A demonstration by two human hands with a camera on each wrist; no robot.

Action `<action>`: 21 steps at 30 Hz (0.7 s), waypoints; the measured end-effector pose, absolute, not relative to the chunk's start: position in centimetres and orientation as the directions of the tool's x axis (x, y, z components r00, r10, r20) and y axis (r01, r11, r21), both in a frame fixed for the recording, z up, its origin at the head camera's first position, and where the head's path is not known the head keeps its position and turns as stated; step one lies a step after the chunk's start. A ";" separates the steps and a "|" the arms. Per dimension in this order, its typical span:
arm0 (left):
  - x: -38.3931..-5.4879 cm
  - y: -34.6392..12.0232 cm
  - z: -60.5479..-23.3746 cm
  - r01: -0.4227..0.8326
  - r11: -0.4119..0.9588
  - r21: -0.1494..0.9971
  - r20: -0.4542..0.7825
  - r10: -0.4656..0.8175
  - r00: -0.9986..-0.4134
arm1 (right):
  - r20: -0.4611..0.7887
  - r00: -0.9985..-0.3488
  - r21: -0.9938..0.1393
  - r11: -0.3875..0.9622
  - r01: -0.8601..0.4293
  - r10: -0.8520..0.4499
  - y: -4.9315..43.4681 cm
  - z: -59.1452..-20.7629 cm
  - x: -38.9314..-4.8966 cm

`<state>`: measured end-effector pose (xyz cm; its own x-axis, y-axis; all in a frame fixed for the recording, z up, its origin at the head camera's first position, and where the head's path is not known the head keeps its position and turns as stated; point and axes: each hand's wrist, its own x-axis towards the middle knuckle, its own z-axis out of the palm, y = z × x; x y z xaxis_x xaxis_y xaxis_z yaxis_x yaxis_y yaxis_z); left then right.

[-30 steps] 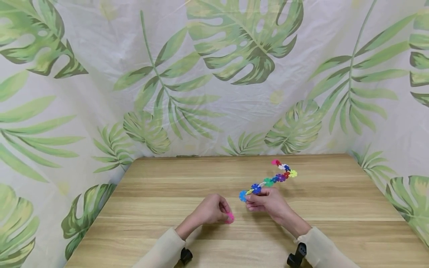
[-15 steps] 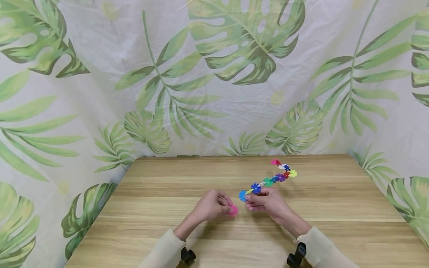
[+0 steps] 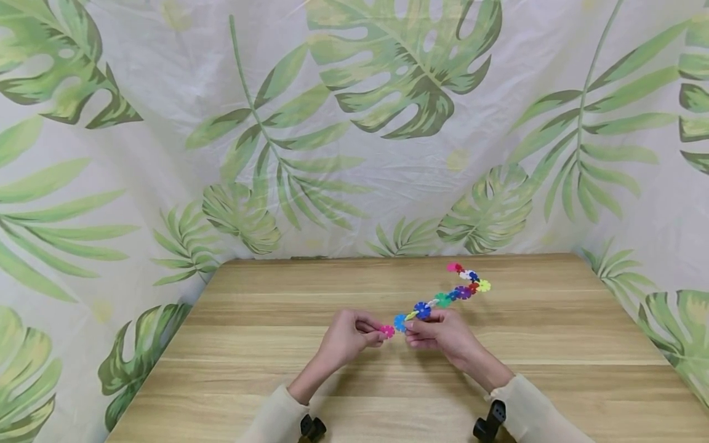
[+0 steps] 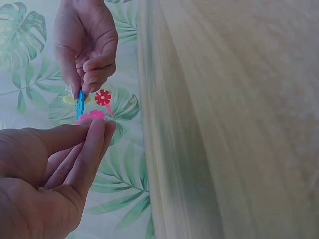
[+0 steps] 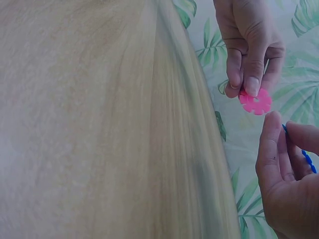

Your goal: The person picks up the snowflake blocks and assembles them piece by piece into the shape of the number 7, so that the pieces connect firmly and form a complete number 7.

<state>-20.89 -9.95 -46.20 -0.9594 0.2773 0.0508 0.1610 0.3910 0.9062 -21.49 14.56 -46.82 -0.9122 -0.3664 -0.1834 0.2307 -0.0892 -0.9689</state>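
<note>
Between thumb and fingertips, my left hand (image 3: 346,338) pinches a pink notched plastic disc (image 3: 388,331), seen face-on in the right wrist view, where the same disc (image 5: 256,102) shows slots round its rim. My right hand (image 3: 445,337) pinches the near end of a zigzag chain of interlocking discs (image 3: 422,309). At that end is a light blue disc (image 3: 400,323), just right of the pink one. The left wrist view shows the light blue disc (image 4: 80,103) edge-on, overlapping the pink disc's edge. The chain's other colours include green, purple, red, yellow and white.
Both hands work above a wood-grain table (image 3: 249,369). The chain's far end reaches toward the table's back edge. A leaf-patterned cloth (image 3: 354,154) hangs behind it. Black wrist cameras (image 3: 490,421) sit at the sleeve cuffs.
My left hand has moved up and to the right, bringing the pink disc close to the light blue disc. The right hand and the chain have stayed nearly still.
</note>
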 end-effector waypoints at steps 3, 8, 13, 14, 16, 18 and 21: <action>-20.7 -9.9 -46.2 0.171 0.393 0.904 0.064 0.271 -0.960 | -0.188 -0.913 -0.968 -0.089 0.234 -0.363 14.5 -46.8 -21.4; -20.5 -9.8 -46.2 0.200 0.410 0.890 0.094 0.264 -0.960 | -0.194 -0.910 -0.967 -0.082 0.239 -0.366 14.5 -46.8 -21.4; -20.3 -9.5 -46.2 0.231 0.433 0.871 0.121 0.267 -0.956 | -0.194 -0.909 -0.967 -0.086 0.241 -0.368 14.4 -46.9 -21.5; -20.3 -9.4 -46.2 0.241 0.441 0.864 0.128 0.271 -0.954 | -0.195 -0.910 -0.967 -0.086 0.242 -0.367 14.4 -46.9 -21.4; -20.2 -9.2 -46.3 0.258 0.459 0.850 0.140 0.277 -0.951 | -0.195 -0.911 -0.967 -0.085 0.241 -0.364 14.3 -47.0 -21.4; -20.2 -9.0 -46.3 0.279 0.482 0.831 0.154 0.282 -0.947 | -0.194 -0.912 -0.967 -0.084 0.239 -0.362 14.3 -47.0 -21.5; -20.1 -8.8 -46.3 0.309 0.521 0.796 0.179 0.285 -0.942 | -0.192 -0.913 -0.967 -0.088 0.238 -0.360 14.1 -47.1 -21.5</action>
<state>-20.09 -8.84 -46.30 -0.9417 0.2846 0.1795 0.3090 0.5206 0.7959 -21.49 14.13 -47.07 -0.9132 -0.3596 -0.1918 0.2378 -0.0880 -0.9673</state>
